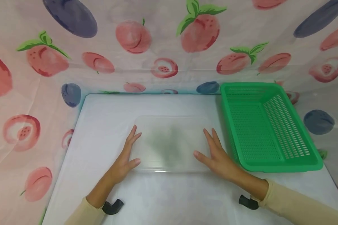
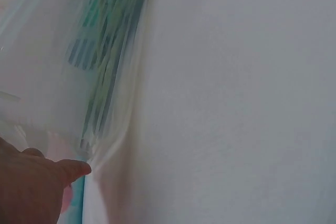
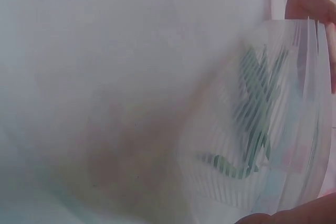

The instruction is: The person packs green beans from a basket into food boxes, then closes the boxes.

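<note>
Head view: a clear plastic box (image 1: pixel 170 143) was seen on the table (image 1: pixel 186 200), flanked by the left hand (image 1: pixel 124 159) and right hand (image 1: pixel 218 154), fingers straight, touching its sides; a green basket (image 1: pixel 270 125) was just beside.

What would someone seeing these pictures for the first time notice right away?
Probably the bright green basket at the table's right side, empty, against a backdrop printed with red and blue fruit. Next, the left hand and right hand lying flat-fingered against the two ends of a clear plastic box in the middle of the white table.
</note>
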